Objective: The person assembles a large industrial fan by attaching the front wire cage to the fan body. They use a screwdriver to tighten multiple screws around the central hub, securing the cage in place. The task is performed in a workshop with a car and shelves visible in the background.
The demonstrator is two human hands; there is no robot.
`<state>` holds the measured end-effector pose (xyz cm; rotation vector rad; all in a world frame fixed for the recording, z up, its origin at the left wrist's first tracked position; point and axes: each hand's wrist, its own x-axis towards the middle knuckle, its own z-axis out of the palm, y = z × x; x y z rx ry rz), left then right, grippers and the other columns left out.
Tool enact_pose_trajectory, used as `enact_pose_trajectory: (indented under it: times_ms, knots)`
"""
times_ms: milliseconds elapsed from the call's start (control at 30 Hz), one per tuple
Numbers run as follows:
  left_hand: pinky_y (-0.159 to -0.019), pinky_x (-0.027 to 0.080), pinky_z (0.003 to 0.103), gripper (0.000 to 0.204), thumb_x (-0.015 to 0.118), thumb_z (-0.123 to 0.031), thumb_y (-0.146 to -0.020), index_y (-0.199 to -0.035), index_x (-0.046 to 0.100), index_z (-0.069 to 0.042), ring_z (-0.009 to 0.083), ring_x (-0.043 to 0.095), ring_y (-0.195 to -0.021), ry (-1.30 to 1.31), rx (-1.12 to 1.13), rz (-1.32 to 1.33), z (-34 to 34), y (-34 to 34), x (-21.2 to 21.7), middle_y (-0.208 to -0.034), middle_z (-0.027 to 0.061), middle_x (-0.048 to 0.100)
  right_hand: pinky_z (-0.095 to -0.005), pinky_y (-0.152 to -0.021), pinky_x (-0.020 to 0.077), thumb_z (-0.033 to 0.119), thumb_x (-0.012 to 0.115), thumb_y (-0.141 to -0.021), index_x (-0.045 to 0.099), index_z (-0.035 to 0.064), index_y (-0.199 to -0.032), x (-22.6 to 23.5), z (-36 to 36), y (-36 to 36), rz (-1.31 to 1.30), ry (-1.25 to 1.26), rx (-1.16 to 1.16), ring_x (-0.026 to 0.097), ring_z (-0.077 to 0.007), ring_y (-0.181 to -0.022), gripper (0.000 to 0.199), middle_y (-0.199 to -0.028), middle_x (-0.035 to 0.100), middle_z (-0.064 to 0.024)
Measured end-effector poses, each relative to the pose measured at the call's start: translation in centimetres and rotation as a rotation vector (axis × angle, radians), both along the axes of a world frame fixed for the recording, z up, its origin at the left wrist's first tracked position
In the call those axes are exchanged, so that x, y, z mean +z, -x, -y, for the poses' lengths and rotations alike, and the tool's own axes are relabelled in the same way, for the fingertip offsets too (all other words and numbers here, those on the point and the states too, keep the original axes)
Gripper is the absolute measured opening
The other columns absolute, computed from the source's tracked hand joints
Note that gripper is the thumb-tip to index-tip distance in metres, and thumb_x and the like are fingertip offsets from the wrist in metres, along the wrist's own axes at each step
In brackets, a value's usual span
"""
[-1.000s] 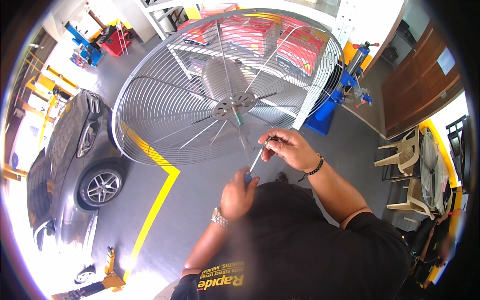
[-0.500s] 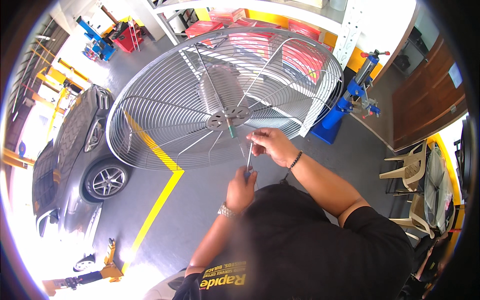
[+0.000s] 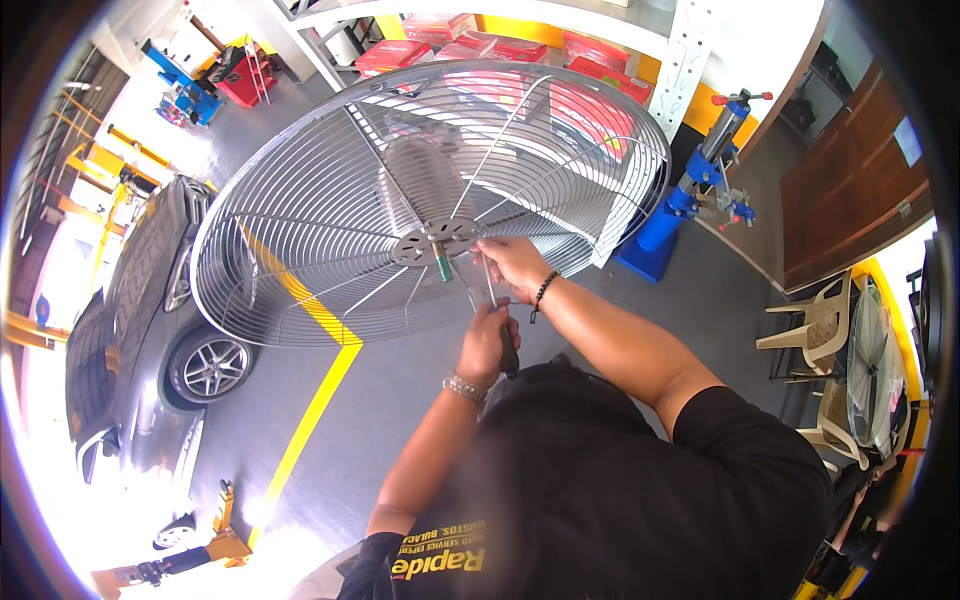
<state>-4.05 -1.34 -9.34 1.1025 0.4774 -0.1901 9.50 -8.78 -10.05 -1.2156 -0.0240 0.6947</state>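
Driving a screwdriver (image 3: 492,300) gripped in the left hand (image 3: 487,342) toward the fan guard (image 3: 330,190) hub, the right hand (image 3: 512,265) pinches its shaft; next seems seating the tip squarely.

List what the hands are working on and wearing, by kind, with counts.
Wire fan guard: 1
Screwdriver: 1
Wristwatch, left wrist: 1
Beaded bracelet, right wrist: 1
Total: 4
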Motion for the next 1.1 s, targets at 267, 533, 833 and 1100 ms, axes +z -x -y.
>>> enact_pose_trajectory:
  times_ms: [267, 533, 833, 1100]
  knots:
    - [-0.059, 0.045, 0.03, 0.025, 0.045, -0.015, -0.098, -0.119, 0.049, -0.003, 0.0173, 0.054, -0.064, 0.049, -0.002, 0.001, -0.3, -0.8, 0.1, -0.076, 0.0065, 0.056, -0.0233, -0.052, 0.0377, 0.023, 0.057, -0.098, 0.068, 0.0026, -0.097, -0.2, -0.9, -0.6, -0.017, 0.018, -0.034, 0.044, -0.0062, -0.055, 0.023, -0.077, 0.064, -0.0011]
    - [-0.059, 0.044, 0.03, 0.022, 0.048, -0.017, -0.099, -0.116, 0.05, -0.004, 0.0163, 0.053, -0.065, 0.055, 0.02, 0.058, -0.1, -0.7, 0.1, -0.077, 0.0061, 0.055, -0.0248, -0.051, 0.0358, 0.025, 0.056, -0.099, 0.068, 0.0036, -0.095, 0.6, -1.2, -0.4, -0.019, 0.055, -0.057, 0.042, -0.007, -0.055, 0.025, -0.075, 0.061, 0.0]
    - [-0.071, 0.051, 0.032, 0.033, 0.05, -0.011, -0.098, -0.128, 0.046, 0.001, 0.0211, 0.063, -0.08, 0.009, -0.119, 0.098, -1.1, -0.9, 0.8, -0.095, 0.0116, 0.063, -0.0245, -0.055, 0.0382, 0.022, 0.048, -0.102, 0.065, 0.0016, -0.102, 0.6, -0.2, -1.2, -0.097, -0.115, 0.086, 0.043, -0.0077, -0.056, 0.026, -0.078, 0.056, 0.0013]
    - [-0.085, 0.052, 0.035, 0.047, 0.056, -0.005, -0.094, -0.138, 0.041, 0.003, 0.0235, 0.064, -0.098, 0.068, -0.25, 0.144, -3.0, -0.4, 1.0, -0.11, 0.0139, 0.063, -0.027, -0.062, 0.0417, 0.024, 0.046, -0.103, 0.064, 0.001, -0.104, 0.2, -0.4, -0.9, -0.187, -0.245, 0.033, 0.048, -0.009, -0.066, 0.029, -0.081, 0.057, 0.0009]
